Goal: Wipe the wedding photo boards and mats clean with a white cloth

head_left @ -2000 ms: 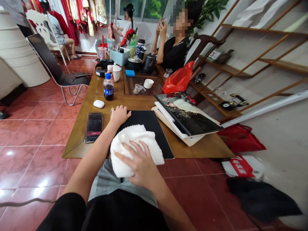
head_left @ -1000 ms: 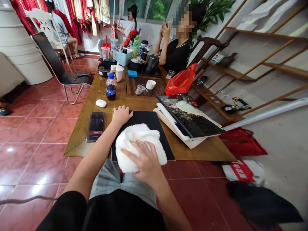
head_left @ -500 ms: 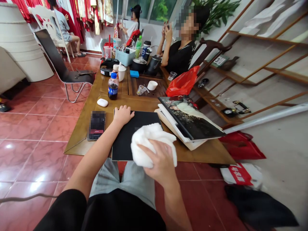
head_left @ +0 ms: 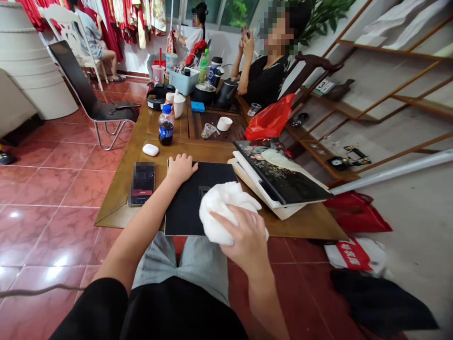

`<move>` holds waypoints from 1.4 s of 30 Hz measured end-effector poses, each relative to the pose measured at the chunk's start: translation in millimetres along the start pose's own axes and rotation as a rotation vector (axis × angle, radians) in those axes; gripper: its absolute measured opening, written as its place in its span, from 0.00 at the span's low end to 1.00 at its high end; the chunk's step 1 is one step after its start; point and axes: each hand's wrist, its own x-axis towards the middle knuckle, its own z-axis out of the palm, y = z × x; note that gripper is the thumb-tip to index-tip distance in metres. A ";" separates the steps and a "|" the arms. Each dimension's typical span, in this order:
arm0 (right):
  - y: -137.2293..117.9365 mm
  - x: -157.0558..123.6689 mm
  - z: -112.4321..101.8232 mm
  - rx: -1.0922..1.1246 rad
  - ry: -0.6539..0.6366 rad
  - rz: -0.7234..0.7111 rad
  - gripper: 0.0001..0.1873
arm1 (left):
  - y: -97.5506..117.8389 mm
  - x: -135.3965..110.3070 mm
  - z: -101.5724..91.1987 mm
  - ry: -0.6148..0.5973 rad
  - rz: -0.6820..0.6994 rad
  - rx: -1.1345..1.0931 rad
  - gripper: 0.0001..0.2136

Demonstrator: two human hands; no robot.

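At the table's near edge lies a black book, its near right corner hidden by a white cloth. The right hand grips the cloth in a bunch; some fingertips are lost in its folds, and I cannot tell how firmly the cloth's underside meets the cover. A faint mark beside the cloth is too dim to read. The left hand grasps nothing, its palm down and fingers spread over the book's far left corner, which it covers. Left of that arm sits a phone, its screen partly blurred. Right of the book, a tilted album mostly hides the pale boards under it.
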 end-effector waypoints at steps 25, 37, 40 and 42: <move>-17.7 13.2 1.4 0.161 -0.022 -0.098 0.32 | 0.6 0.6 0.9 -0.009 0.004 0.020 0.21; 5.0 4.1 1.3 0.060 0.074 0.030 0.32 | -0.9 0.7 2.6 0.005 0.002 0.002 0.21; -27.7 17.1 7.0 0.185 0.008 -0.114 0.36 | -0.8 0.6 2.3 0.001 0.000 0.001 0.21; -47.8 23.5 11.6 0.186 -0.037 -0.187 0.37 | -0.6 0.5 1.9 0.000 0.001 0.002 0.21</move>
